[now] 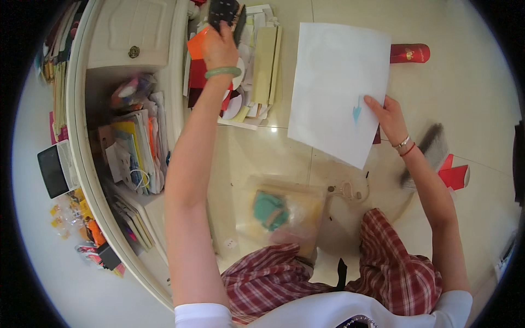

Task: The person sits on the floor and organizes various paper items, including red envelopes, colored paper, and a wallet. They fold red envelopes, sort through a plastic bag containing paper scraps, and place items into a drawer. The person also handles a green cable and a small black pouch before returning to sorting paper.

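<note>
My left hand [221,52], with a green bangle at the wrist, reaches over a pile of papers and booklets [265,65] beside the cabinet. Its fingers close on a black item with small white marks [223,12], whose exact kind I cannot make out. Orange and red sheets [198,46] lie under and beside that hand. At the right, my right hand [391,117] pinches the right edge of a large white sheet of paper [336,87]. A small light-blue arrow shape [356,112] shows on the sheet near my thumb.
A white cabinet [131,33] stands at the left, its open shelf packed with papers [139,142]. A red case [418,53] lies beyond the sheet. A grey-bristled brush [435,147] is near my right forearm. A clear plastic bag [306,210] with something green [270,210] lies before my knees.
</note>
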Motion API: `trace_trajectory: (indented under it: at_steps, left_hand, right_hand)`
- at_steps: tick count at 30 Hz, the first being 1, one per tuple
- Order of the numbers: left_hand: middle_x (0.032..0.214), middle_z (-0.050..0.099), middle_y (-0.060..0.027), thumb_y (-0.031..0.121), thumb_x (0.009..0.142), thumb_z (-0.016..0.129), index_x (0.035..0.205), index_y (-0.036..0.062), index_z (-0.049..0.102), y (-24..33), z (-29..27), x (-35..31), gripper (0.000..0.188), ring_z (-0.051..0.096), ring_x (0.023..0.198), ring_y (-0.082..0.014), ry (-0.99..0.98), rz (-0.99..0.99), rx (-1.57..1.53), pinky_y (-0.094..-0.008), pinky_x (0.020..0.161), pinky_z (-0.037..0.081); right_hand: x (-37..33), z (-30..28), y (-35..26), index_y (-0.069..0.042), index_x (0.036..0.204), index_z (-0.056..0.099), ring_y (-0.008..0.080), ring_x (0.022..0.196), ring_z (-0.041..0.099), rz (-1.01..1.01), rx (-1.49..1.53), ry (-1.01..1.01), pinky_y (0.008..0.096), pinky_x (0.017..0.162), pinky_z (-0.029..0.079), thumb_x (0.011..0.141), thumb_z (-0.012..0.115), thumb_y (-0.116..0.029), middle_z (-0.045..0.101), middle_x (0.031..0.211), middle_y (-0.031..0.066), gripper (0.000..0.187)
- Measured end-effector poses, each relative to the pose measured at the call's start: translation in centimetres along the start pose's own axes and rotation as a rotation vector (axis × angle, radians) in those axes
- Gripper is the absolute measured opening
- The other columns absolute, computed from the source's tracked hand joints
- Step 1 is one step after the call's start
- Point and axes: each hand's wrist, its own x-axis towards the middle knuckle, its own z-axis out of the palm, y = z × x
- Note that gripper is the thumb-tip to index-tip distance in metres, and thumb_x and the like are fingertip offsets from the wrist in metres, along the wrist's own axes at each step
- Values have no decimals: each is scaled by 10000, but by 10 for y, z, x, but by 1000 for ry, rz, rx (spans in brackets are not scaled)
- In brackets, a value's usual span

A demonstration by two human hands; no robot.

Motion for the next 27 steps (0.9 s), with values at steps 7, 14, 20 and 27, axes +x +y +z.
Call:
trace_trajectory:
  at_steps: [7, 14, 20, 27]
  left_hand:
    - [830, 651, -231, 294, 985, 506, 969, -22, 631, 5, -53, 4, 340, 616, 730, -391, 99, 72, -53, -402, 654, 472]
    - [1321, 551, -99, 119, 923, 513, 1403, 118, 440, -31, -50, -60, 485, 522, 1213, -278, -128, 317, 437, -457, 993, 408]
    - [1590, 128, -117, 441, 735, 720, 1531, 333, 108, -37, -38, -117, 1009, 214, 1423, -403, -505, 125, 685, -674, 1042, 267]
    - [1561, 181, -202, 354, 701, 723, 1528, 335, 71, -45, -34, -108, 1053, 516, 1203, -444, -635, -287, 505, -470, 940, 488]
  right_hand:
    - [60, 55, -58, 49, 918, 632, 124, 550, 603, -96, -56, 6, 277, 451, 476, 911, 594, -284, 659, 732, 70, 335]
    - [98, 107, -80, 51, 895, 630, 175, 589, 640, -11, -53, -121, 310, 482, 529, 891, 590, -300, 667, 771, 99, 353]
    - [111, 96, -74, 59, 920, 630, 172, 592, 637, 14, -103, -205, 296, 488, 518, 887, 603, -305, 670, 784, 107, 366]
    - [92, 50, -35, 28, 959, 645, 158, 588, 627, 18, 5, -30, 283, 480, 503, 890, 628, -298, 668, 776, 79, 334]
